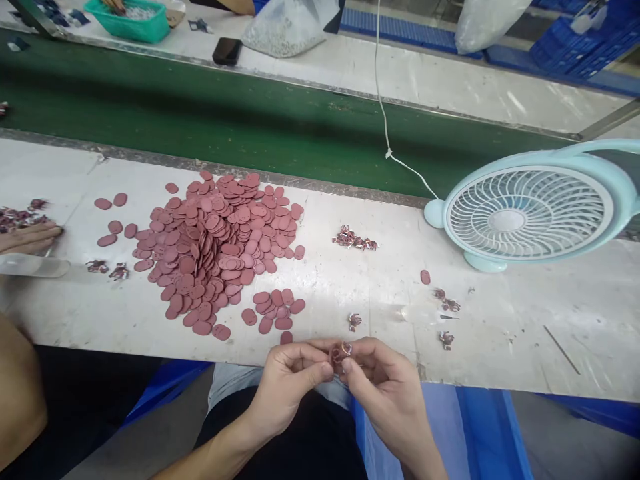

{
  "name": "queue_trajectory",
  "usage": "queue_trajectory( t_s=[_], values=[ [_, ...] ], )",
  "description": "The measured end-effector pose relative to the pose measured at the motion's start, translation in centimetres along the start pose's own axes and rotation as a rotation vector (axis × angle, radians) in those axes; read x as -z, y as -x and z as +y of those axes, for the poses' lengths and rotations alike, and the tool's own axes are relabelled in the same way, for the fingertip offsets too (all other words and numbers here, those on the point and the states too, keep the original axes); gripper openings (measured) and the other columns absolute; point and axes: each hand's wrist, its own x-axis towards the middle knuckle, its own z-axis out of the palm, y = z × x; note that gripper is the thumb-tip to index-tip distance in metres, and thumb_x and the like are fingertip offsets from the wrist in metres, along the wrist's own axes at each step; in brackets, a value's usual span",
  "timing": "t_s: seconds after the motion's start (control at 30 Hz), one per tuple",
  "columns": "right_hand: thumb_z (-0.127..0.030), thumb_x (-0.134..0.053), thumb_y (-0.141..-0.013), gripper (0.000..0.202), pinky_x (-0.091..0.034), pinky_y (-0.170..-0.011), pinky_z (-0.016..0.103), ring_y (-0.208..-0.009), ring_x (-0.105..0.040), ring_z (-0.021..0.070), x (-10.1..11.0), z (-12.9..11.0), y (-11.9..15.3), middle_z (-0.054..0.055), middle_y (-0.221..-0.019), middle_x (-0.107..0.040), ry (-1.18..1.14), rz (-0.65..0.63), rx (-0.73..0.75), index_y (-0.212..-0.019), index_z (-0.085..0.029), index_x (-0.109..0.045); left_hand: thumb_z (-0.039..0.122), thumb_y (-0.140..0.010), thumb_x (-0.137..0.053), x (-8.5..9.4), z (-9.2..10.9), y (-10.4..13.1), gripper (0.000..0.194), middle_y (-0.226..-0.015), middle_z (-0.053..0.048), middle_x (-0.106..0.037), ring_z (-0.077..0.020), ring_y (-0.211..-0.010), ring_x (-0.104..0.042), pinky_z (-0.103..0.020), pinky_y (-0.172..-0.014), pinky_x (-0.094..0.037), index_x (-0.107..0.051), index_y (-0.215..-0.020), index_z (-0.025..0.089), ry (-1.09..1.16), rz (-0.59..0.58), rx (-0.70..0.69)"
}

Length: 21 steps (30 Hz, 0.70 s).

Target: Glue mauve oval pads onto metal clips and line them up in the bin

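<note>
At the table's near edge, my left hand (297,373) and my right hand (383,380) meet with fingertips pinched around a small reddish-brown piece (340,353) with pale, shiny bits. Fingers partly cover it, so its full shape is hidden. Just beyond lies a similar small piece (355,322). To the left of my hands is a small group of dusty-red oval discs (275,308), and behind them a large heap of the same discs (215,247). A cluster of small reddish-brown pieces (355,239) sits farther back.
A light-blue fan (505,220) stands at right, its white cable (383,113) running back. Near it lie a loose disc (425,277), several small pieces (447,340) and a thin stick (561,349). Another person's hand (30,238) and a translucent bottle (35,265) are at left.
</note>
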Motion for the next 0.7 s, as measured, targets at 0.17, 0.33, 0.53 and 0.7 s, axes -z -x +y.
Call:
queue_trajectory(
  t_s=[0.17, 0.33, 0.53, 0.7],
  values=[
    [-0.025, -0.068, -0.092, 0.006, -0.063, -0.062, 0.025, -0.070, -0.074, 0.0160, 0.5, -0.2, 0.3, 0.005, -0.092, -0.077, 0.157, -0.001, 0.096, -0.097, -0.022, -0.072, 0.021, -0.077, -0.084, -0.3, 0.1, 0.0, 0.007, -0.105, -0.010, -0.080, -0.0255, -0.097, -0.073, -0.037, -0.088, -0.055, -0.080, -0.072, 0.018, 0.001, -0.007, 0.010],
    [-0.022, -0.068, -0.092, 0.006, -0.062, -0.063, 0.023, -0.073, -0.075, 0.0150, 0.2, 0.1, 0.6, 0.003, -0.093, -0.076, 0.155, 0.037, 0.133, -0.097, -0.024, -0.071, 0.021, -0.078, -0.083, -0.4, 0.1, 0.0, 0.007, -0.106, -0.011, -0.080, -0.0293, -0.108, -0.071, -0.038, -0.092, -0.054, -0.080, -0.072, 0.018, 0.002, 0.007, 0.009],
    [-0.022, -0.067, -0.094, 0.005, -0.063, -0.071, 0.024, -0.078, -0.073, 0.0141, -0.2, 0.8, 0.4, 0.001, -0.089, -0.075, 0.010, 0.034, 0.101, -0.096, -0.025, -0.071, 0.019, -0.080, -0.081, -0.3, 0.0, 0.0, 0.005, -0.107, -0.011, -0.080, -0.0304, -0.114, -0.069, -0.037, -0.093, -0.054, -0.081, -0.075, 0.019, -0.020, 0.006, -0.014],
    [-0.024, -0.068, -0.094, 0.007, -0.063, -0.074, 0.027, -0.082, -0.073, 0.0164, 0.1, 1.5, 0.2, 0.003, -0.092, -0.075, -0.075, 0.055, 0.063, -0.099, -0.024, -0.073, 0.020, -0.081, -0.080, -0.3, -0.7, -0.3, 0.003, -0.115, -0.010, -0.078, -0.0286, -0.110, -0.071, -0.039, -0.095, -0.055, -0.080, -0.078, 0.019, -0.043, 0.002, -0.030]
  ],
)
